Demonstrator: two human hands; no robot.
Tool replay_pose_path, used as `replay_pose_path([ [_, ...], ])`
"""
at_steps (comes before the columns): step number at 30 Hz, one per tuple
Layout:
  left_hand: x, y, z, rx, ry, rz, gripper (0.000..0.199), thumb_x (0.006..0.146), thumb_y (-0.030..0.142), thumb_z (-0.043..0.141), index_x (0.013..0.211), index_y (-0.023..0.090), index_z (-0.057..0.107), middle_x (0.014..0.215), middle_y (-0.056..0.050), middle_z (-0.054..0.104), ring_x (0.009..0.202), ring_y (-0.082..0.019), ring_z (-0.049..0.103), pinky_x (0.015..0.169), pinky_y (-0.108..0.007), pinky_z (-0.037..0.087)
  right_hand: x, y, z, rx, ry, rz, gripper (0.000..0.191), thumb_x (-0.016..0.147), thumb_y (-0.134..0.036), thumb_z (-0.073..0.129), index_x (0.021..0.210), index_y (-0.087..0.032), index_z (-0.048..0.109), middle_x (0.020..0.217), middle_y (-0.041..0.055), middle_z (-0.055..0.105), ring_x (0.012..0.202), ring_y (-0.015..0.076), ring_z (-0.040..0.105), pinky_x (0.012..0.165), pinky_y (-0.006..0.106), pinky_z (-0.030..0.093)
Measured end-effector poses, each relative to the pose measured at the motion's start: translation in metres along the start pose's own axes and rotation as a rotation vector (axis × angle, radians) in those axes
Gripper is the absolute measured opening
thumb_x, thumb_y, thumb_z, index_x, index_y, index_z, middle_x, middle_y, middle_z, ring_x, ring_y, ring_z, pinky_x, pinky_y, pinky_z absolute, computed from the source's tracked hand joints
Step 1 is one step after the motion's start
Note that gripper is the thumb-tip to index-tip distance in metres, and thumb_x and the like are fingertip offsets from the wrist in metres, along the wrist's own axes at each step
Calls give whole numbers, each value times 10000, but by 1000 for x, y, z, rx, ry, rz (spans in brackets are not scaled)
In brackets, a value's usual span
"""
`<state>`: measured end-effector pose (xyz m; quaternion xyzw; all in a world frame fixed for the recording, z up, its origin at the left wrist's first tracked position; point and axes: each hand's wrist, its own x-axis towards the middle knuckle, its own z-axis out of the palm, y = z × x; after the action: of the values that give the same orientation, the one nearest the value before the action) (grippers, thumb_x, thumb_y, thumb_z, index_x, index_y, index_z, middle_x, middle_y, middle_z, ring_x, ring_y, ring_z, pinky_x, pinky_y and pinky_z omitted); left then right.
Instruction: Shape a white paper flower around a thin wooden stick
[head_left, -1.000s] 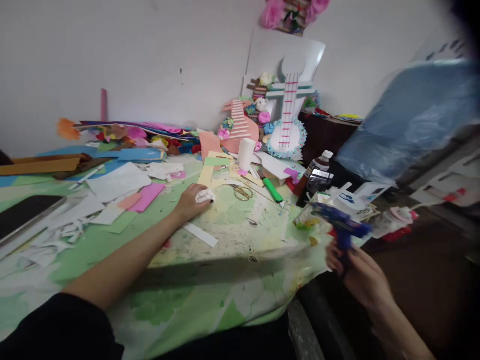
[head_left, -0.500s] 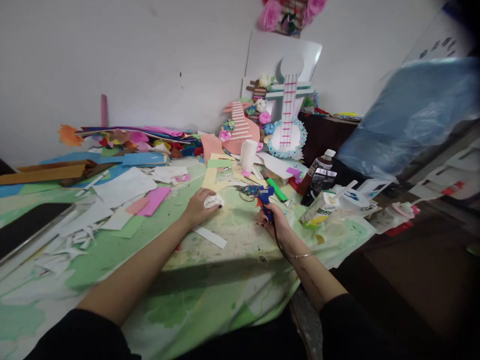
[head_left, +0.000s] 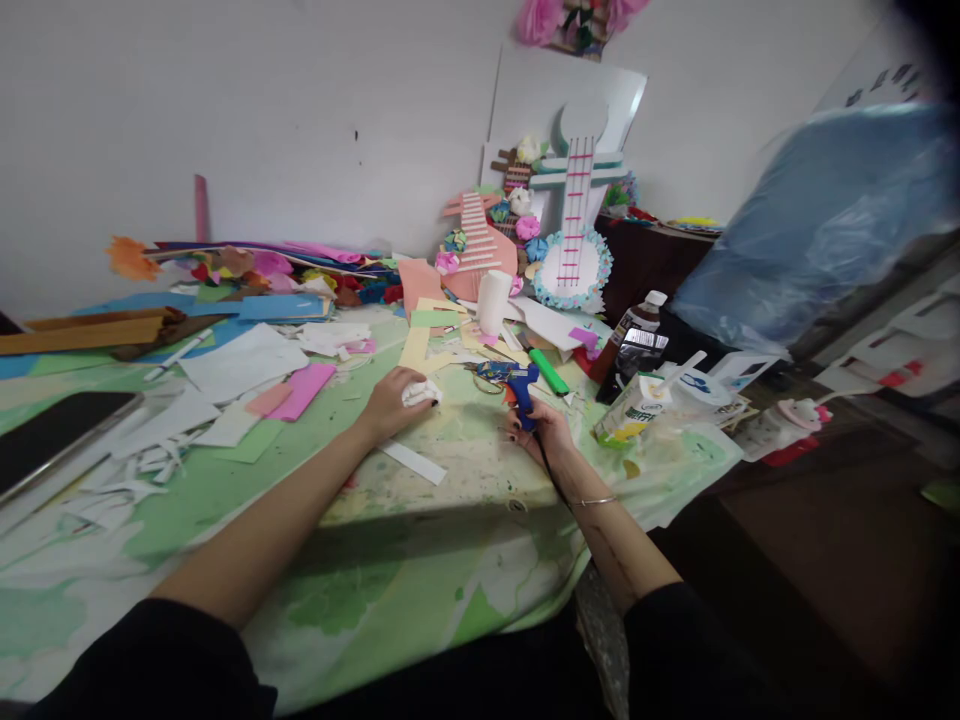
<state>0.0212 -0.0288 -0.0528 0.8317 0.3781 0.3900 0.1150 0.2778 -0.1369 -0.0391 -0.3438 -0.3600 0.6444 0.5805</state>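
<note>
My left hand is closed around a crumpled white paper piece close above the table. A blue hot glue gun sits in my right hand, its nozzle pointing left and its cord running down along my wrist. Just below my left hand lies a white paper strip. Beyond the glue gun stand a white paper roll and a green-handled cutter, the cutter lying flat.
Paper sheets and scraps cover the left side, with a dark tablet-like device nearby. At right stand a dark bottle and a drink carton. Paper instrument models lean against the wall at the back.
The whole view has shifted slightly. Both hands keep their grips on the white paper piece and the glue gun, with little other visible movement.
</note>
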Motion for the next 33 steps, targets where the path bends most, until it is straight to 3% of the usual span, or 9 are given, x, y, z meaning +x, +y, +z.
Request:
replay_pose_path([
  [11,1,-1,-3,17,15,-24,304,718,407,616,937,201,572,1003,-72,619,982,-232,571,900,-373,435,-2,3,5,-30,54,-81,159,645,-247,543,785,-207,478,548,-46,466,534,106,443,539,248,461],
  [18,1,-2,-2,25,14,-29,285,714,380,617,936,207,570,1000,-65,618,984,-227,569,891,-362,438,-8,0,9,-74,95,-122,244,625,-170,643,814,-211,494,521,-77,424,465,69,395,459,189,399],
  [21,1,-3,-1,24,21,-24,285,713,376,618,934,203,571,1001,-66,617,983,-227,570,887,-358,440,-7,1,9,-104,145,-128,222,649,-237,660,789,-208,490,508,-79,406,453,69,393,452,199,397],
  [28,0,-6,2,30,12,-9,278,715,365,618,936,203,570,1001,-73,608,975,-230,570,885,-367,448,9,-2,-8,-198,369,-178,145,614,-237,631,691,-179,522,585,-28,550,508,78,481,477,204,426],
  [33,-1,-5,2,33,-2,1,284,718,369,620,940,200,570,1018,-78,597,976,-229,576,884,-367,453,20,-25,-29,-368,460,-167,103,547,-156,645,612,-161,565,403,-52,489,386,87,420,380,217,343],
])
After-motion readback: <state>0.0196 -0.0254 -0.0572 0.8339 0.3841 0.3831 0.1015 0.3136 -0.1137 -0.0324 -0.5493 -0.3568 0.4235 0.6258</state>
